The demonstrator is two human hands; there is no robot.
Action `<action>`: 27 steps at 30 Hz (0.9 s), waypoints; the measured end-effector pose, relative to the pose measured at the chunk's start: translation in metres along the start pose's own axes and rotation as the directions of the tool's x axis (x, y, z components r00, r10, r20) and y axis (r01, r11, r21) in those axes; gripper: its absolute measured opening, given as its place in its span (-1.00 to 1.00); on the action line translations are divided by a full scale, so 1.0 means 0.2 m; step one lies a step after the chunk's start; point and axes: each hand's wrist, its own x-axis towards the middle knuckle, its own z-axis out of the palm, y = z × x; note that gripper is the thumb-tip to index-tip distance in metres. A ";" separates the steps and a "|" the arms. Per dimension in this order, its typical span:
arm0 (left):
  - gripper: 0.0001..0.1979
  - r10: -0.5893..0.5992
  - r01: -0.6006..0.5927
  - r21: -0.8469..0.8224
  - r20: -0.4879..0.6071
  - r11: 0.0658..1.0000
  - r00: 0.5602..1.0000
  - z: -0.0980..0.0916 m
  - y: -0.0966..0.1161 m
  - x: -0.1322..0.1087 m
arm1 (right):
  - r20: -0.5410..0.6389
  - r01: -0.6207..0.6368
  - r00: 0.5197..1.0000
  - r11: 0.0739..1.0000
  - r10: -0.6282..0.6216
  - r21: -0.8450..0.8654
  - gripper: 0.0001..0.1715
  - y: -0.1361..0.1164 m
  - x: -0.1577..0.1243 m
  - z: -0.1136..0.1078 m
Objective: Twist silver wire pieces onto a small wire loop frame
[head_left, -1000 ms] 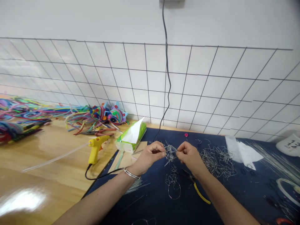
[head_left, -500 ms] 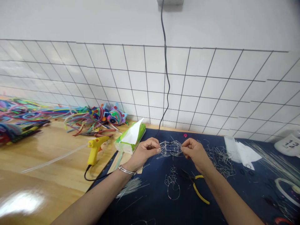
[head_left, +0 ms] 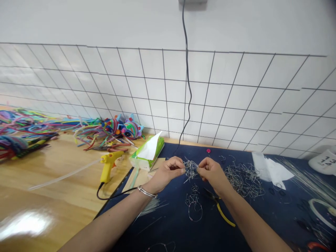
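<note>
A small bent-wire frame (head_left: 191, 169) of silvery wire hangs between my two hands above the dark blue mat (head_left: 181, 231). My left hand (head_left: 172, 170) pinches its left end between thumb and fingers. At the right end, my right hand (head_left: 210, 171) pinches it the same way. Below lie small wire pieces and a wire ring with beads (head_left: 195, 211). Yellow-handled pliers (head_left: 224, 214) rest partly under my right forearm. A tangle of bent wire pieces (head_left: 244, 180) spreads to the right of my right hand.
On the wooden table (head_left: 70, 182) at left stand a yellow glue gun (head_left: 107, 168) and a green tissue pack (head_left: 148, 154). Behind them are colourful pipe cleaners (head_left: 52, 124) and two striped fish-like figures (head_left: 131, 128). Straight wires (head_left: 309, 176) and a white jug (head_left: 324, 161) lie far right.
My hands have come closer together, the left one shifting right. The wire frame between them has turned or been squeezed and looks shorter and more bunched. The view has shifted slightly.
</note>
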 end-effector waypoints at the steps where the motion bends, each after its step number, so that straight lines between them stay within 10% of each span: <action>1: -0.90 -0.003 0.003 -0.008 -0.010 1.000 1.000 0.00 0.00 0.00 | -0.003 -0.002 1.000 1.000 0.002 0.001 -0.86 0.00 0.00 -0.01; 19: -0.93 0.033 -0.038 0.160 0.031 0.986 0.999 -0.02 -0.05 -0.01 | -0.053 0.021 0.998 0.987 -0.030 -0.161 -0.84 0.02 0.06 -0.17; 27: -0.72 -0.034 0.021 0.173 0.074 0.985 0.997 0.01 -0.13 -0.02 | -0.218 -0.043 0.976 0.968 -0.012 -0.249 -0.80 0.03 0.24 -0.48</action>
